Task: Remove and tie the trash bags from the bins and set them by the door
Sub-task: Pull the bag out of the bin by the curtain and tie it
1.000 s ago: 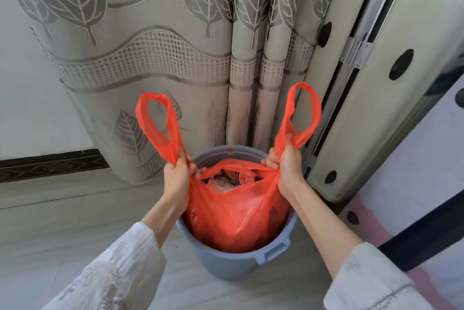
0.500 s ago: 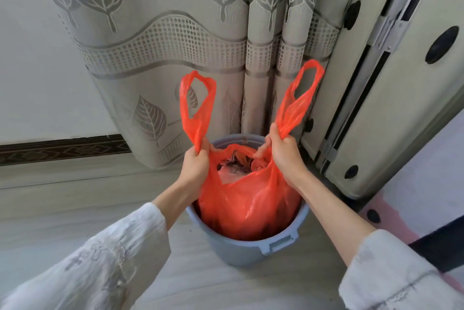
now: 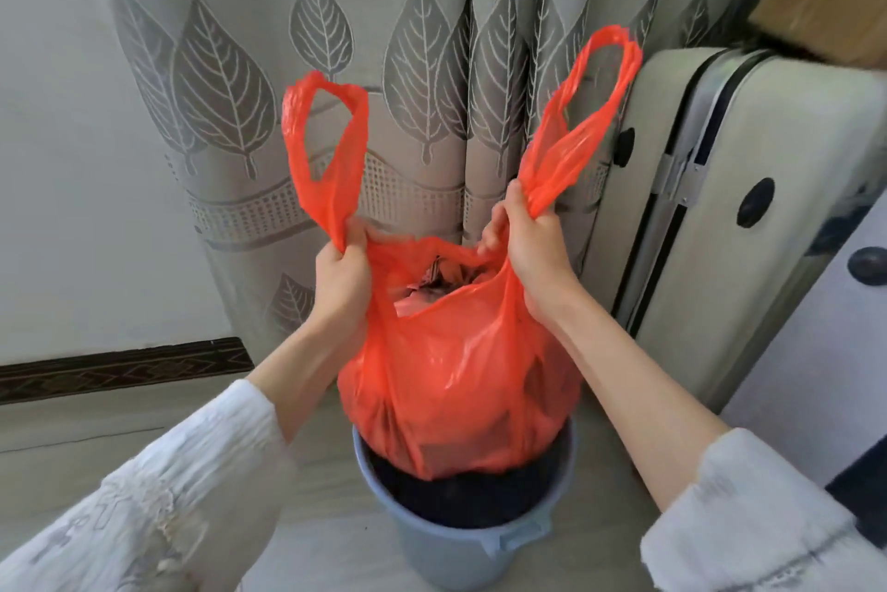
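Hanging from both grips, the orange trash bag (image 3: 461,366) sits half out of the blue bin (image 3: 461,543); left hand (image 3: 343,277) and right hand (image 3: 535,255) each clench a handle base, loops sticking up above.

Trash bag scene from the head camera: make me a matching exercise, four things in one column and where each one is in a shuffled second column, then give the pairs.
Things:
1. orange trash bag
2. blue bin
3. cream suitcase
4. leaf-pattern curtain

Places:
A. hanging behind the bin
B. standing at the right against the curtain
C. on the floor under the bag
D. held up by both handles, its bottom level with the bin's rim

Pairs: 1-D, 2-C, 3-B, 4-A

The left hand and right hand each grip one handle.
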A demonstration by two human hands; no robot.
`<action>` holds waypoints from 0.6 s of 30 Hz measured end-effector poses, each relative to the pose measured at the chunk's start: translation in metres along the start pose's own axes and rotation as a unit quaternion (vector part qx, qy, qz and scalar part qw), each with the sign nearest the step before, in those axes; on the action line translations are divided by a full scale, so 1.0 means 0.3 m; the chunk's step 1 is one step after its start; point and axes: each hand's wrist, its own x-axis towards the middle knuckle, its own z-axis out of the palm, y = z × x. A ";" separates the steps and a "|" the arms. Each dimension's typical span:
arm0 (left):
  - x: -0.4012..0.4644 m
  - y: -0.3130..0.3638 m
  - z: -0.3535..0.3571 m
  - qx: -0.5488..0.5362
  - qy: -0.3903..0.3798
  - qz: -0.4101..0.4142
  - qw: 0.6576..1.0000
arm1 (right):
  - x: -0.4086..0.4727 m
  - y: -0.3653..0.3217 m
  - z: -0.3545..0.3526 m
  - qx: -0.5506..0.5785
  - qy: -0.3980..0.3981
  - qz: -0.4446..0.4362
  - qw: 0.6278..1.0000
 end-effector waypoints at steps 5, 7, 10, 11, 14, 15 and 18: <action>0.046 0.227 -0.124 -0.050 0.045 0.071 0.995 | -0.039 -0.130 0.229 0.030 -0.029 -0.028 0.999; 0.061 0.281 -0.212 -0.081 0.044 0.077 0.993 | -0.067 -0.133 0.329 0.022 -0.050 -0.025 0.998; 0.065 0.328 -0.352 -0.077 0.051 0.081 0.992 | -0.109 -0.097 0.468 0.016 -0.082 -0.005 0.996; 0.059 0.336 -0.400 -0.068 0.053 0.080 0.993 | -0.125 -0.078 0.511 0.018 -0.091 0.009 0.996; 0.025 0.315 -0.555 -0.039 0.072 0.054 0.995 | -0.192 0.008 0.616 0.021 -0.126 0.055 0.990; 0.007 0.291 -0.609 -0.038 0.083 0.036 0.995 | -0.220 0.048 0.641 0.020 -0.140 0.069 0.988; -0.072 0.164 -0.757 -0.034 0.116 -0.015 0.993 | -0.313 0.207 0.677 0.009 -0.184 0.132 0.974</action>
